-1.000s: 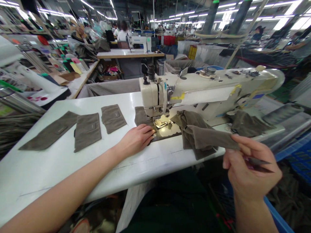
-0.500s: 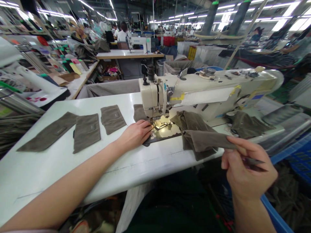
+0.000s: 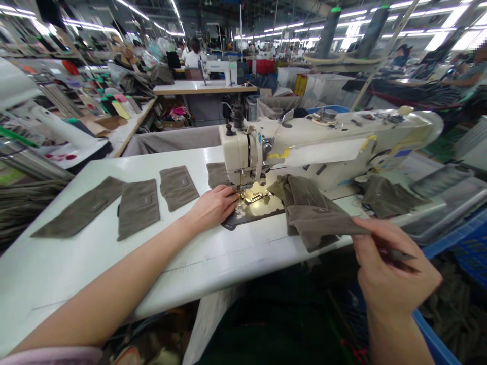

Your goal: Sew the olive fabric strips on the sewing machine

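My left hand (image 3: 216,207) rests beside the needle of a cream sewing machine (image 3: 327,139), fingertips together near the presser foot; what they pinch, if anything, is too small to tell. My right hand (image 3: 397,263) is closed on the edge of a grey-brown fabric piece (image 3: 323,218), lifting it off a pile right of the metal needle plate (image 3: 262,205). A small dark pointed item shows between its fingers. Three flat fabric pieces, a long one (image 3: 81,208), a squarish one (image 3: 139,209) and a smaller one (image 3: 178,187), lie to the left. Another (image 3: 216,174) is partly behind the machine head.
The white table (image 3: 201,258) carries the machine. More crumpled fabric (image 3: 391,195) lies at the right, above a blue crate (image 3: 464,248). A second machine (image 3: 220,71) and a person in white (image 3: 193,58) are farther back. Stacked fabric (image 3: 23,208) stands at the left edge.
My right hand has moved slightly right and down, with the fabric edge stretched lower. The view has shifted a little; my left hand stays by the needle.
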Demonstrator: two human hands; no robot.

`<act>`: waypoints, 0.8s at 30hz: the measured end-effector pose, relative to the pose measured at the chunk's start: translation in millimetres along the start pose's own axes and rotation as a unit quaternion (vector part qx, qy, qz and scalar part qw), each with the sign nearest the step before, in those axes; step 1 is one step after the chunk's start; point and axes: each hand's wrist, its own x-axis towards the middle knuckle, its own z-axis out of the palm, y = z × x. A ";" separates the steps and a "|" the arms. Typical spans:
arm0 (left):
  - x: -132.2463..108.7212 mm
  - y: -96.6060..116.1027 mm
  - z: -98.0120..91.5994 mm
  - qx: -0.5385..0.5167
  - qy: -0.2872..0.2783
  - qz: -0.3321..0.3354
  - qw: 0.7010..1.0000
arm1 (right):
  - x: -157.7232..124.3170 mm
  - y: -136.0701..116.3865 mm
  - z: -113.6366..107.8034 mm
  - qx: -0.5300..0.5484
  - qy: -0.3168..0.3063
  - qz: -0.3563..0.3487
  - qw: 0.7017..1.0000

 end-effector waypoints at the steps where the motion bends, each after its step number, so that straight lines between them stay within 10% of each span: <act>1: -0.1 -0.3 0.6 -0.005 -0.002 -0.001 1.000 | 0.9 -1.8 -0.8 -0.006 0.002 -0.030 1.000; 9: -3.8 -9.8 11.8 -0.064 0.031 -0.009 0.997 | 1.1 -31.4 -12.2 0.037 -0.054 -0.146 0.987; 16: -11.1 -14.0 16.5 -0.087 0.028 -0.056 0.994 | -0.6 -42.1 15.0 0.174 -0.053 0.042 0.983; 24: -72.7 -44.7 -3.5 -0.065 0.028 -0.194 0.978 | 1.2 -42.6 29.6 0.459 -0.218 0.237 0.828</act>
